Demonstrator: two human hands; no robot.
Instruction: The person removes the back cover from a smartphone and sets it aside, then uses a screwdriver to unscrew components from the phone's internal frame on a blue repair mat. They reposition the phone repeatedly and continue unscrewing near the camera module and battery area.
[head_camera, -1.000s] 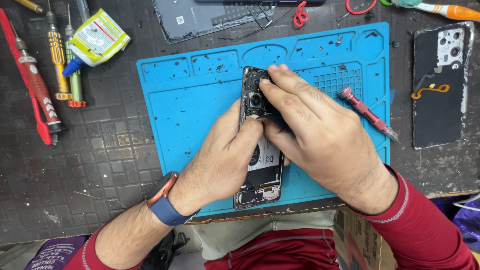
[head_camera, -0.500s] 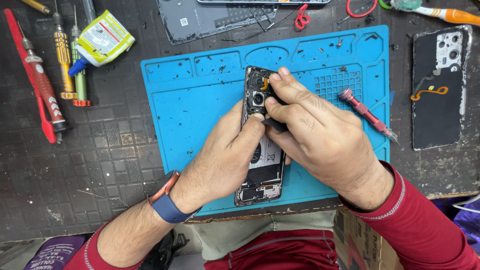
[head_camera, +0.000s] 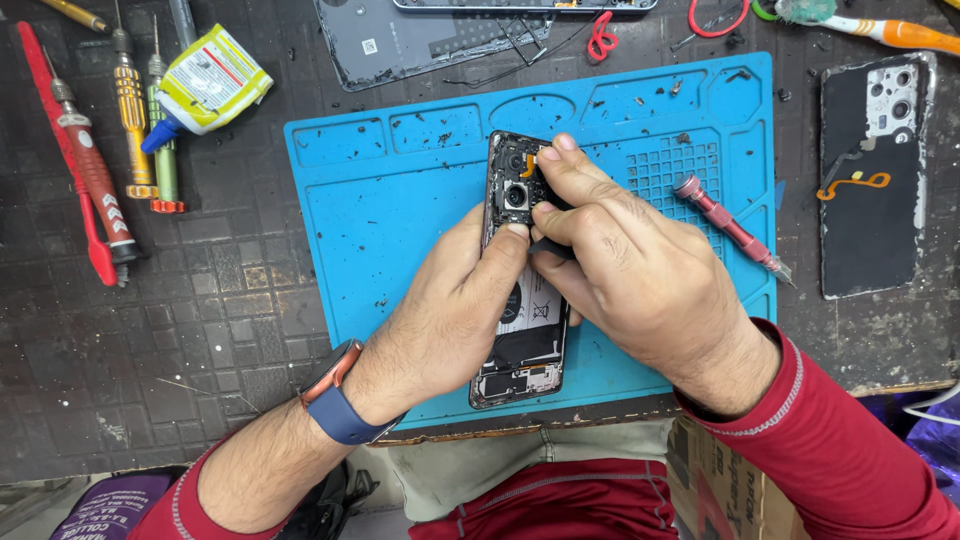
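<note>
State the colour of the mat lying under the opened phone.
Bright blue, speckled with dark debris: the mat under the opened phone, seen in the head view.

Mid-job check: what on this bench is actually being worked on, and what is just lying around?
In hand: opened black phone, held by left hand and right hand; blue silicone mat.

Lying about: red screwdriver on mat, yellow glue bottle, black back cover, red scissors.

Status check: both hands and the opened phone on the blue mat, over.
Left hand steadies opened phone on blue mat. Right hand pinches a dark tool at the camera end. Red screwdriver lies apart, right.
</note>
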